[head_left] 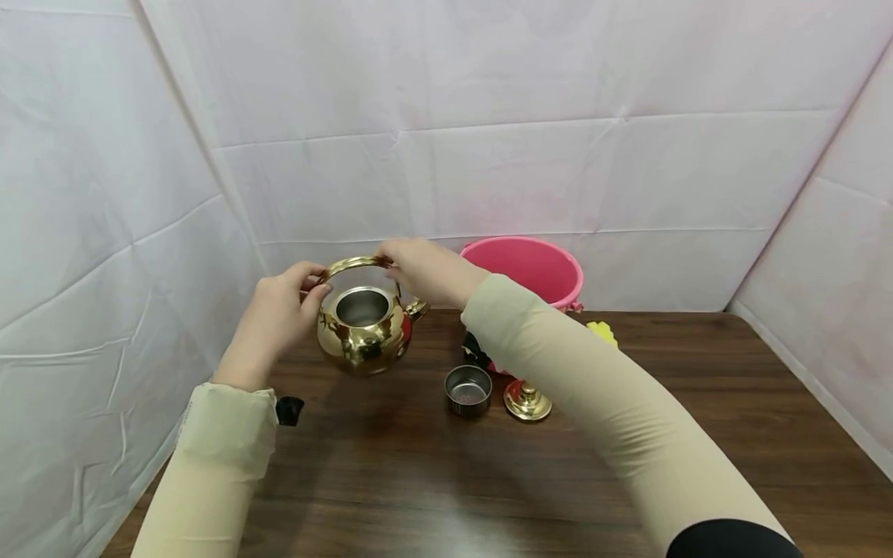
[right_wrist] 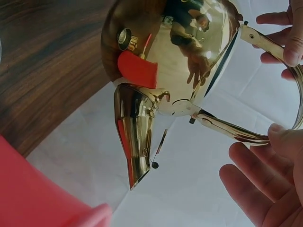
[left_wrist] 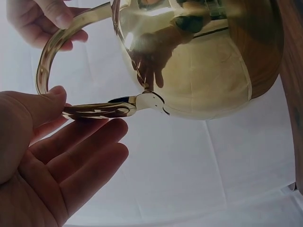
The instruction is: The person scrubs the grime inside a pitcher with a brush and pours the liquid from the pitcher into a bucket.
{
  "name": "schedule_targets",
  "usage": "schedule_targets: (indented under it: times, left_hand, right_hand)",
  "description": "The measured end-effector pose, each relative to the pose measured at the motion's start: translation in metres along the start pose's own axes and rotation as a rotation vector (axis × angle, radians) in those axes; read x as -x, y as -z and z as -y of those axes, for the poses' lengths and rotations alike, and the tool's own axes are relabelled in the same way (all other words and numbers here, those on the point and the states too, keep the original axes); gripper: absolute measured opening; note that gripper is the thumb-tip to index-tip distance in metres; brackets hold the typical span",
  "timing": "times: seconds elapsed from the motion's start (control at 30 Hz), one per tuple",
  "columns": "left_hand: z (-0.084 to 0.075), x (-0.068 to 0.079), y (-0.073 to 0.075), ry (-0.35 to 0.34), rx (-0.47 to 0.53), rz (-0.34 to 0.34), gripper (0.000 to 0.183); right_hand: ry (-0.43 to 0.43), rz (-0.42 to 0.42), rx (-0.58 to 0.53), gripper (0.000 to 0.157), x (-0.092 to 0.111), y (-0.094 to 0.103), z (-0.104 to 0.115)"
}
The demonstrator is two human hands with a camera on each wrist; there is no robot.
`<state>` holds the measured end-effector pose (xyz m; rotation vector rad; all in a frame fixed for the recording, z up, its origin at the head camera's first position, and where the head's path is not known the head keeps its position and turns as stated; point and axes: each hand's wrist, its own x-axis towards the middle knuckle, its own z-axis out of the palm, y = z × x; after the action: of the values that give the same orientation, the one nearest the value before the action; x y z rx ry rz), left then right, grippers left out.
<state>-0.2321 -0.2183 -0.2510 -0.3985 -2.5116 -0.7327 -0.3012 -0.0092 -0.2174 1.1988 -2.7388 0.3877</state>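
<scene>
A shiny gold teapot [head_left: 364, 341] with an open top hangs above the table, held by its arched handle [head_left: 354, 263]. My left hand [head_left: 282, 310] pinches the handle's left side between thumb and fingers. On the handle's right side, my right hand [head_left: 429, 271] pinches it too. In the right wrist view the spout [right_wrist: 135, 137] sticks out on the right hand's side. Both hands also show in the left wrist view, with the left thumb on top of the handle [left_wrist: 94, 110] and several left fingers stretched beneath it.
Right of the teapot stand a small metal cup-shaped strainer [head_left: 468, 390] and a gold lid [head_left: 528, 401]. Behind them is a pink bucket [head_left: 523, 267], partly hidden by my right arm. A yellow thing [head_left: 602, 333] peeks out past the sleeve. White cloth walls [head_left: 446, 178] enclose the wooden table [head_left: 391, 473].
</scene>
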Motion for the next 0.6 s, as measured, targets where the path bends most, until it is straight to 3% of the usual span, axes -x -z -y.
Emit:
schedule_targets:
  times: [0.6]
  left_hand:
    - [-0.022,-0.016,0.016,-0.003,-0.061,0.025,0.023]
  right_hand:
    - [-0.018,-0.039,0.0,0.026,0.004,0.024,-0.004]
